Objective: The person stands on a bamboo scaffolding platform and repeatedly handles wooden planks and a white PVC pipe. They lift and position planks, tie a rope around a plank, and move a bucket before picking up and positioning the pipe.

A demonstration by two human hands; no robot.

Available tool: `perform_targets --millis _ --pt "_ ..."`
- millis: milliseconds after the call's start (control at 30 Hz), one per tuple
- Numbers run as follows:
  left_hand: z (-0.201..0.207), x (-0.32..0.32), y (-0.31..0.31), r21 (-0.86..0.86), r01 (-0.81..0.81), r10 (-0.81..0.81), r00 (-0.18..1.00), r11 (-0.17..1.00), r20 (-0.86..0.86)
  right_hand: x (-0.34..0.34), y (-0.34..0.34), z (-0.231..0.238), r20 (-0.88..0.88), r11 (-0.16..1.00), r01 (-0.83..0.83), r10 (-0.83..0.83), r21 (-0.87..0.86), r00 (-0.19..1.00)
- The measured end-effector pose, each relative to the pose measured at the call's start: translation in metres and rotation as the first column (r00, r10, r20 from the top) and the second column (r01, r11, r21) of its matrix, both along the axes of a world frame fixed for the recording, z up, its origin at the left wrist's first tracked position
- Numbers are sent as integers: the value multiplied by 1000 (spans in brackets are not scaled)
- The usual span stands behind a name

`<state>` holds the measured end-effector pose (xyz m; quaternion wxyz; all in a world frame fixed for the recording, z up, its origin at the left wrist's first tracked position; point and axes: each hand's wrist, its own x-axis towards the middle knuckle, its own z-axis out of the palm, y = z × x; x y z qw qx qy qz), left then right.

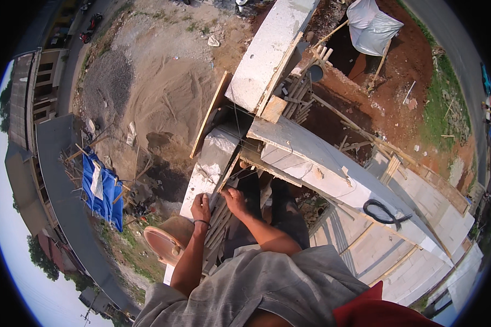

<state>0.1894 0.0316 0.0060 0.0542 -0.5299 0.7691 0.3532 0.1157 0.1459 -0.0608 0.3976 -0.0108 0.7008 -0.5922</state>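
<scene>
My left hand (201, 208) is closed over the top of a pale block wall (195, 188), a dark band round its wrist. Whatever its fingers hold, if anything, is too small to tell. Just to its right, my right hand (235, 200) is closed beside the lower end of a narrow wooden board (229, 173) set along the wall's side. Its fingertips hide what they grip. Farther along this wall, a small rod-like piece (204, 173) lies on top. A round, tan bucket-like container (169, 240) stands against the wall, left of my left forearm.
Pale walls meet ahead at a gap, with an upright wooden board (211, 115) and a wood block (274, 109) beside it. A coil of black wire (387, 211) rests on the right wall (333, 177). Far below lie a sand heap (174, 90) and a blue tarp (106, 193).
</scene>
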Motion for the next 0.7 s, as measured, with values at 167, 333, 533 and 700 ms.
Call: perform_targets --millis 167,333,533,700 --pt "10 -7 5 -5 10 -10 999 1000 -42 30 -16 -20 808 839 544 -309 -17 502" --pt "22 -13 24 99 61 -66 997 993 45 17 -15 -33 972 766 633 -50 -110 229" --pt "18 -14 40 239 -55 51 998 969 26 -12 17 13 109 966 -94 70 240 992" --pt "19 -14 39 380 -45 42 999 924 16 -25 15 34 -480 884 -281 444 374 756"
